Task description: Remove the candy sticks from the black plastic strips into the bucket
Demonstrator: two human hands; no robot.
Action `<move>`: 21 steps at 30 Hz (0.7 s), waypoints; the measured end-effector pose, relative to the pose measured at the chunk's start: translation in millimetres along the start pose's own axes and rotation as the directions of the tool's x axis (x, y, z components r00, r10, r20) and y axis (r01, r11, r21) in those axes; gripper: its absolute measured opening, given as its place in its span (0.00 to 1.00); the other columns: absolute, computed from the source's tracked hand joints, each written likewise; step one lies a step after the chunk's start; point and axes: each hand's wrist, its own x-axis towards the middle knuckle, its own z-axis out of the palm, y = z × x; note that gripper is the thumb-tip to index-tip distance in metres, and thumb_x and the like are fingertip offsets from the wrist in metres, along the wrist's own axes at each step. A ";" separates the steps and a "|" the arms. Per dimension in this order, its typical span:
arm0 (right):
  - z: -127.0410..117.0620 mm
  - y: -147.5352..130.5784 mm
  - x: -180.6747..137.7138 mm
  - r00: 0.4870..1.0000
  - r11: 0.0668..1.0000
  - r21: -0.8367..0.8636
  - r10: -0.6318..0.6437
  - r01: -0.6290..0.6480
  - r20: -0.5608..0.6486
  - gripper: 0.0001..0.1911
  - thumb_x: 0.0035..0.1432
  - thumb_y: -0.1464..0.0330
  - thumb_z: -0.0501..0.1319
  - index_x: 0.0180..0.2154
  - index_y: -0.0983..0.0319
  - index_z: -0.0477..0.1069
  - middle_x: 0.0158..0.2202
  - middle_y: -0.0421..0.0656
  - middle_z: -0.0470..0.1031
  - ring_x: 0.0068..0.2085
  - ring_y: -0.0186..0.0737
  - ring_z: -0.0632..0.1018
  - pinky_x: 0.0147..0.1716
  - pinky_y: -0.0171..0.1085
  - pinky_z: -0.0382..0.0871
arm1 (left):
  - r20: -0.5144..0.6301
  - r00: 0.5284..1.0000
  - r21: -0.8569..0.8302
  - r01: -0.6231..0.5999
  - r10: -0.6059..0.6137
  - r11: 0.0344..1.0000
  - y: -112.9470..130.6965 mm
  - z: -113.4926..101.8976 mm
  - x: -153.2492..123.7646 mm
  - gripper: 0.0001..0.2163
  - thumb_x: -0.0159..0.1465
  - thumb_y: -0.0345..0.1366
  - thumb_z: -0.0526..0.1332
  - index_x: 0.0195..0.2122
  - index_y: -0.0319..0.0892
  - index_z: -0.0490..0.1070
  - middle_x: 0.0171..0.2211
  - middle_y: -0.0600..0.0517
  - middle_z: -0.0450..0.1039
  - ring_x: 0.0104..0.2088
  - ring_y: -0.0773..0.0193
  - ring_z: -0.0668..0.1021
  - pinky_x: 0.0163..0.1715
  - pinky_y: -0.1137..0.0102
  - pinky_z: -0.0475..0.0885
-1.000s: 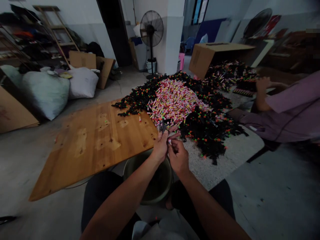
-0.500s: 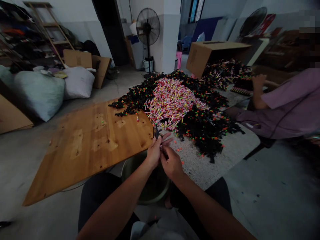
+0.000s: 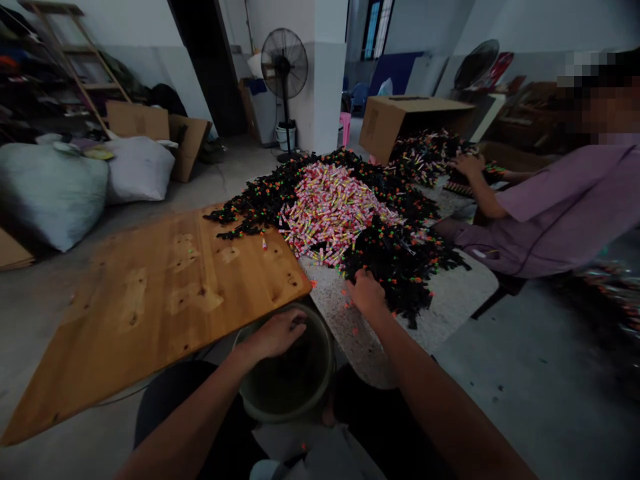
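Note:
My left hand (image 3: 276,333) hangs over the mouth of a dark green bucket (image 3: 320,380) between my knees, its fingers curled and pointing down; what it holds, if anything, is hidden. My right hand (image 3: 367,291) reaches forward onto the near edge of a big pile of black sticks with orange and green tips (image 3: 400,247), fingers bent down into the sticks. A heap of pink and yellow small tubes (image 3: 327,210) lies on top of that pile, just beyond my right hand.
A wooden board (image 3: 150,300) lies to the left. A person in a purple shirt (image 3: 560,207) sits at the right, one hand (image 3: 467,163) on a second pile by a cardboard box (image 3: 400,117). Sacks (image 3: 55,190) and a standing fan (image 3: 284,67) stand behind.
My hands were together in front of the pile working a small black piece. They have parted: the left dropped to the bucket, the right went forward onto the black sticks.

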 end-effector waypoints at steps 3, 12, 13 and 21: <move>7.1 0.8 -1.0 0.998 0.998 -0.040 -0.050 0.051 0.026 0.19 0.66 0.63 0.57 0.54 0.64 0.70 0.52 0.56 0.74 0.48 0.51 0.81 0.44 0.42 0.71 | -0.101 0.989 -0.039 -0.117 0.113 0.992 15.5 4.3 20.2 0.13 0.69 0.38 0.55 0.51 0.43 0.73 0.48 0.46 0.79 0.47 0.57 0.80 0.51 0.62 0.74; -6.6 -12.0 -8.6 0.870 0.775 0.473 -0.492 0.420 0.033 0.09 0.58 0.68 0.63 0.42 0.60 0.76 0.39 0.44 0.81 0.42 0.42 0.80 0.44 0.38 0.71 | -0.191 0.889 0.386 -0.323 0.417 0.864 28.0 5.1 80.3 0.19 0.68 0.32 0.57 0.60 0.43 0.69 0.61 0.40 0.70 0.66 0.49 0.66 0.68 0.47 0.52; -6.9 -14.2 -6.6 0.830 0.691 0.594 -0.554 0.413 0.066 0.09 0.58 0.67 0.63 0.42 0.60 0.77 0.37 0.42 0.82 0.39 0.41 0.79 0.41 0.38 0.72 | -0.171 0.905 0.383 -0.304 0.391 0.872 24.0 3.7 82.6 0.17 0.68 0.32 0.56 0.57 0.43 0.71 0.57 0.41 0.74 0.62 0.50 0.70 0.67 0.48 0.54; 3.7 -40.5 54.4 0.967 0.862 0.446 -0.253 0.243 -0.038 0.14 0.64 0.64 0.58 0.46 0.62 0.78 0.44 0.47 0.80 0.43 0.41 0.80 0.42 0.37 0.72 | -0.286 0.936 0.346 -0.100 0.206 0.933 3.3 -9.0 53.4 0.19 0.74 0.43 0.49 0.61 0.47 0.67 0.45 0.45 0.75 0.43 0.57 0.79 0.47 0.63 0.72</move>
